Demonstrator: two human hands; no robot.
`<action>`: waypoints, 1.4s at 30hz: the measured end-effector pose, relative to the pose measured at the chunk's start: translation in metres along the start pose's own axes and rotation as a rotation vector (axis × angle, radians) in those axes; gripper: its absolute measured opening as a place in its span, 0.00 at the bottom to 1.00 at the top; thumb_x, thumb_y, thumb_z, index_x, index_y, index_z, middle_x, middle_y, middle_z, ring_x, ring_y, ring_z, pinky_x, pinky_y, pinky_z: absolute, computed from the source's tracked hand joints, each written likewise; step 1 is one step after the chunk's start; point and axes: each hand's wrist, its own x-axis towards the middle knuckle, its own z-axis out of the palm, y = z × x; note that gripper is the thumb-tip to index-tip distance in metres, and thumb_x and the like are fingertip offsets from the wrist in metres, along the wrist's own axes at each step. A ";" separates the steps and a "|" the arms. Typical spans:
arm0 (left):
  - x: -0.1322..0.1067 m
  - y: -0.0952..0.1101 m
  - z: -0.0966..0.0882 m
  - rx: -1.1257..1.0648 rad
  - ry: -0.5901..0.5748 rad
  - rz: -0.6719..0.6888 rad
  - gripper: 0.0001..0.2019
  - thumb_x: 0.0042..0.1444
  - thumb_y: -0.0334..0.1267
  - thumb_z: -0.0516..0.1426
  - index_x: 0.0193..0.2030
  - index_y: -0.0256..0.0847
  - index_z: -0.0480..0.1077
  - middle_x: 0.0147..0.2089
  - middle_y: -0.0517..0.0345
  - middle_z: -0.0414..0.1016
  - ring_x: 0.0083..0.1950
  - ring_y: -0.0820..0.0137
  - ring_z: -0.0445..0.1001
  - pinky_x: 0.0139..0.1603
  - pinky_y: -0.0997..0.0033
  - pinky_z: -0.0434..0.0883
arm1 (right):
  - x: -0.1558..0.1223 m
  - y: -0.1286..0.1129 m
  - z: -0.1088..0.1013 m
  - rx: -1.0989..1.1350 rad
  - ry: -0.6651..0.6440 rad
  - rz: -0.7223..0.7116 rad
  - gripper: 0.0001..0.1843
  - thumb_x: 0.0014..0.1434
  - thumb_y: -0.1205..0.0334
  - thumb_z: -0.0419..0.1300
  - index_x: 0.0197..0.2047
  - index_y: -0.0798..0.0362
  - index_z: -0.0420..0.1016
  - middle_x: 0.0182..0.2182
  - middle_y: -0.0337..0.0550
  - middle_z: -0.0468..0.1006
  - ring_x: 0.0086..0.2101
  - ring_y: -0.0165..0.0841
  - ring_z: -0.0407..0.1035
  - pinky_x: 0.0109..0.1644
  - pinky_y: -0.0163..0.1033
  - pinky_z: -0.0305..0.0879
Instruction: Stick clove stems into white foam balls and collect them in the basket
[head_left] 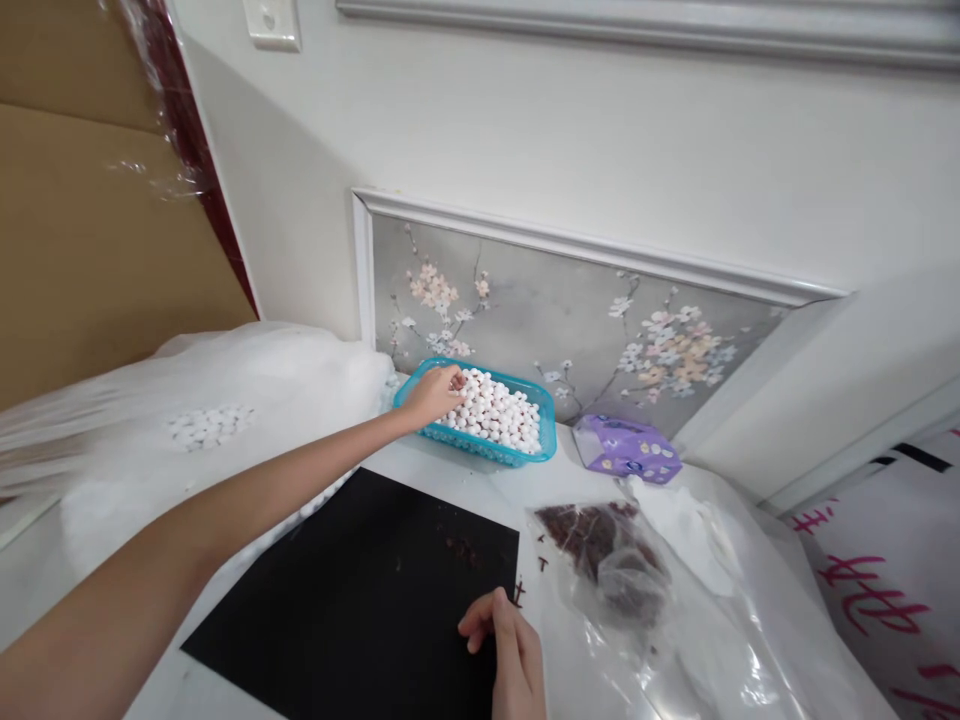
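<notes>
My left hand [435, 394] reaches over the left end of a blue plastic basket [549, 425]. Its fingers are curled in at the edge of the small white balls [499, 408] that fill the basket; whatever lies between the fingertips is hidden. Near the lower right edge of a black sheet [337, 590], my right hand [506, 645] is closed, its fingers bent together, and anything held there does not show. Small dark brown pieces [461, 548] lie on the sheet, and a few T-shaped ones [543, 564] rest just right of it.
A clear plastic bag [637, 590] of brown pieces lies on the right. Behind it sits a purple tissue pack [628, 448]. A large translucent bag [217, 390] with white balls fills the left. A flower-patterned wall panel [517, 290] stands behind the basket, and cardboard [97, 220] at far left.
</notes>
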 end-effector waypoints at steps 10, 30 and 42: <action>0.008 0.003 -0.002 0.126 -0.316 0.268 0.12 0.53 0.42 0.55 0.42 0.44 0.74 0.54 0.53 0.68 0.57 0.61 0.63 0.59 0.62 0.56 | 0.001 0.003 -0.001 -0.009 -0.027 -0.009 0.27 0.60 0.44 0.47 0.19 0.53 0.68 0.20 0.39 0.68 0.23 0.30 0.61 0.33 0.36 0.55; 0.011 -0.048 -0.042 -0.221 -0.196 -0.673 0.15 0.58 0.42 0.54 0.50 0.36 0.66 0.50 0.52 0.69 0.47 0.64 0.70 0.45 0.58 0.71 | 0.003 0.006 -0.002 0.042 -0.048 0.012 0.27 0.60 0.44 0.49 0.19 0.54 0.68 0.21 0.38 0.68 0.23 0.28 0.60 0.32 0.35 0.54; -0.008 -0.041 -0.043 -0.779 -0.259 -1.110 0.15 0.50 0.47 0.59 0.38 0.36 0.68 0.37 0.50 0.74 0.36 0.63 0.74 0.37 0.58 0.72 | 0.000 -0.003 -0.002 -0.034 -0.015 0.061 0.28 0.60 0.43 0.47 0.19 0.53 0.69 0.19 0.38 0.65 0.25 0.30 0.61 0.34 0.35 0.55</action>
